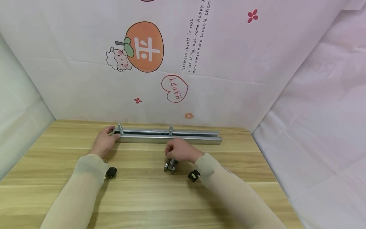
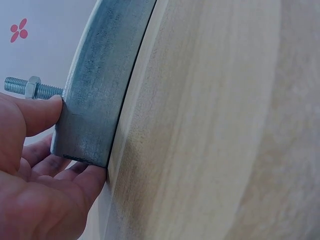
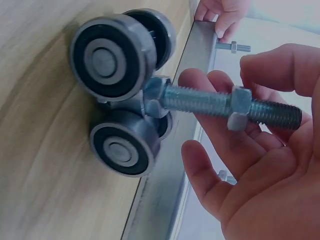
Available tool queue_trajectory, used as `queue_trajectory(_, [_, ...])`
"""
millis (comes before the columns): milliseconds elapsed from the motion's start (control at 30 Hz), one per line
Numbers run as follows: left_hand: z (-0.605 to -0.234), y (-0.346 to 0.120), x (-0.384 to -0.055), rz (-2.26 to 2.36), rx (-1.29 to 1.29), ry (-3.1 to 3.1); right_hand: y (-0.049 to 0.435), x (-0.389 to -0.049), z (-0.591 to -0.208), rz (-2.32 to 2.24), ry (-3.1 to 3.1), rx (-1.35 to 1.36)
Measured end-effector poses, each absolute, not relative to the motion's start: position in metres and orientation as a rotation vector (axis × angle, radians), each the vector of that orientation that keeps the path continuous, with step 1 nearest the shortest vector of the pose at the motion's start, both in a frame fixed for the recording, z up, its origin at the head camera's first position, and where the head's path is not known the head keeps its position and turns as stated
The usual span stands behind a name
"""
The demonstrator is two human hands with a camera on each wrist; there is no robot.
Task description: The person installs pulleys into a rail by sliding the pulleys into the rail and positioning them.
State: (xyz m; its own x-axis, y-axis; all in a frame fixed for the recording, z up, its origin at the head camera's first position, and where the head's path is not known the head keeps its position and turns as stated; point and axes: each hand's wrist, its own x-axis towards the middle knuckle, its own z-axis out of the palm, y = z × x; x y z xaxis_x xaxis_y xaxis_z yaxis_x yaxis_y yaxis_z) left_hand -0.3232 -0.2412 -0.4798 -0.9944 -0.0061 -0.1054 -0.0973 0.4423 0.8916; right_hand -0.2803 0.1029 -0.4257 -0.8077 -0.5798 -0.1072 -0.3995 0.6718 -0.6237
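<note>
A silvery metal channel rail (image 1: pixel 197 141) lies along the back of the table, its slot facing up. Threaded bolts with nuts stick up from it, one bolt (image 1: pixel 120 128) at the left end and another bolt (image 1: pixel 171 130) near the middle. My left hand (image 1: pixel 104 140) grips the rail's left end, thumb beside the bolt and fingers against the end face. In front of the rail, a roller trolley (image 3: pixel 120 90) with bearing wheels stands on the table. My right hand (image 3: pixel 265 165) is around its upright threaded bolt, fingers loosely bent, thumb apart from the bolt.
The wooden table (image 1: pixel 137 197) reaches forward to a printed white cloth (image 1: pixel 223 95) hanging right behind the rail. More white cloth (image 1: pixel 323 133) hangs at the right side. Small black cameras are strapped at both wrists.
</note>
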Motion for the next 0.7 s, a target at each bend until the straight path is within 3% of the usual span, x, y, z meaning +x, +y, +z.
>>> queue_trajectory(700, [-0.479, -0.241, -0.323, 1.596, -0.088, 2.619, 0.143, -0.278, -0.44, -1.099, 2.473, -0.778])
